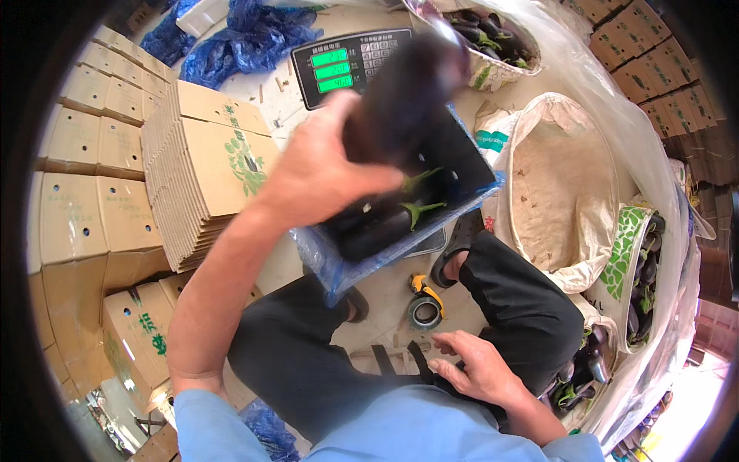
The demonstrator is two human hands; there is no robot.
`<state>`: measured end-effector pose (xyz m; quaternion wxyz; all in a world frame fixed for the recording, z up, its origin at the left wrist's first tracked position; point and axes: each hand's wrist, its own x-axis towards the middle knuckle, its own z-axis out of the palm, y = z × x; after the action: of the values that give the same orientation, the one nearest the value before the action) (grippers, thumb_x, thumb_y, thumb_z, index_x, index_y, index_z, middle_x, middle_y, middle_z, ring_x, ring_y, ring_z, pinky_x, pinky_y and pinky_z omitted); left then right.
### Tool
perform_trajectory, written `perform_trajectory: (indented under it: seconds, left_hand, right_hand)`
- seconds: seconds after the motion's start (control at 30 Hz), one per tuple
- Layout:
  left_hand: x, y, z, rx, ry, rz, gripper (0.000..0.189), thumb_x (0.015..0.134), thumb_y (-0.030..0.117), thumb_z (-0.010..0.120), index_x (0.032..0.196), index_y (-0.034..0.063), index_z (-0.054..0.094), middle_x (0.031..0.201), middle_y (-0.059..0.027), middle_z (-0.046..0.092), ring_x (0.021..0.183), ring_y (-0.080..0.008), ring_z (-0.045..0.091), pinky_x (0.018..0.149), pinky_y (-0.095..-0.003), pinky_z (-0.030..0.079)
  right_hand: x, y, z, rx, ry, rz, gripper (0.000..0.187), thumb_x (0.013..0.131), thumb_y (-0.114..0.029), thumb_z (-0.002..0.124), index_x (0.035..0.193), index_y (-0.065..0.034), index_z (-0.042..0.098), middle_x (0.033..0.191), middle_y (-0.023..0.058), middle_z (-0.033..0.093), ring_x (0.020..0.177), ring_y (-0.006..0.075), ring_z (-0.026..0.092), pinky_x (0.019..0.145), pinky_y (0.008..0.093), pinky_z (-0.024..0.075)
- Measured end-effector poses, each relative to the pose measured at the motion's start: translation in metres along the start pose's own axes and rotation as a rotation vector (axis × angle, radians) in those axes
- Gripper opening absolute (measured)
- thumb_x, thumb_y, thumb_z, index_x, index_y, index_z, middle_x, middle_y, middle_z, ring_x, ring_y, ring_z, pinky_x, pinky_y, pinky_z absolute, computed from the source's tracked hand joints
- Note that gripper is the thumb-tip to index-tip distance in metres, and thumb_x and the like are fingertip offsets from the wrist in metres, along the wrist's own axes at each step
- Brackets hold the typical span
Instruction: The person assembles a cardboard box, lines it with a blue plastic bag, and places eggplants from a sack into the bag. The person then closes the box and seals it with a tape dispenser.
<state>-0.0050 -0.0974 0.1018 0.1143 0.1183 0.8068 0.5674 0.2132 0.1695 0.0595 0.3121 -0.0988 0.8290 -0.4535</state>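
Note:
My left hand (314, 164) grips a dark purple eggplant (398, 101), blurred by motion, above a box lined with blue plastic film (340, 274). Inside the box, eggplants (375, 234) lie with their green stems towards the right. The raised eggplant and my hand hide part of the box. Behind it, a digital scale's display panel (353, 66) glows green with figures. My right hand (479, 367) holds nothing, its fingers apart, beside my right thigh. On the floor between my feet sits a yellow-handled tape dispenser (426, 309) with a roll of tape.
Flat cardboard cartons (222, 167) are stacked at left, next to a wall of cartons (72, 213). A wide-mouthed woven sack (563, 190) stands at right. Sacks of eggplants (644, 283) line the right side, and another eggplant sack (493, 34) is at the back. Crumpled blue film (248, 34) lies behind.

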Motion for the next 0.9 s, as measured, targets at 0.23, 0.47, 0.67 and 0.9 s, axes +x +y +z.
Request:
perform_trajectory:
  seconds: [0.23, 0.47, 0.67, 0.9]
  left_hand:
    - [0.01, -0.093, 0.058, 0.513, -0.35, -0.264, 0.073, 0.069, 0.028, 0.086, 0.12, -0.0093, 0.05, 0.104, -0.0316, 0.067, 0.101, -0.0441, 0.067, 0.091, -0.0444, 0.053]
    - [0.02, -0.102, 0.066, 0.898, -0.349, 0.009, 0.049, 0.088, 0.047, 0.07, 0.108, 0.0022, 0.067, 0.105, -0.0201, 0.067, 0.099, -0.0382, 0.066, 0.087, -0.0475, 0.055]
    - [0.028, -0.128, 0.041, 0.882, -0.538, 0.044, 0.069, 0.075, 0.004, 0.065, 0.141, 0.01, 0.05, 0.125, -0.0191, 0.061, 0.114, -0.0373, 0.062, 0.096, -0.0462, 0.052]
    - [0.032, -0.126, 0.048, 1.092, -0.588, -0.04, 0.056, 0.079, 0.012, 0.071, 0.133, 0.0067, 0.055, 0.118, -0.0171, 0.066, 0.105, -0.0322, 0.068, 0.092, -0.042, 0.054]
  right_hand:
    - [0.01, -0.004, 0.002, -0.004, -0.042, -0.012, 0.043, 0.087, -0.021, 0.074, 0.119, 0.0027, 0.061, 0.099, 0.0177, 0.066, 0.089, 0.033, 0.067, 0.078, 0.0409, 0.0544]
    - [0.017, -0.027, -0.039, -0.199, -0.097, -0.241, 0.046, 0.085, -0.023, 0.076, 0.121, 0.001, 0.06, 0.096, 0.0163, 0.065, 0.089, 0.0344, 0.066, 0.077, 0.0416, 0.0544]
    - [0.09, -0.07, -0.115, -0.453, 0.137, -0.464, 0.042, 0.081, -0.009, 0.075, 0.119, -0.0002, 0.061, 0.099, 0.0169, 0.065, 0.09, 0.038, 0.065, 0.078, 0.0432, 0.0534]
    - [0.2, -0.075, -0.097, -0.952, 0.049, -0.572, 0.041, 0.079, -0.01, 0.072, 0.116, -0.002, 0.06, 0.102, 0.0144, 0.066, 0.1, 0.032, 0.064, 0.086, 0.0419, 0.0514]
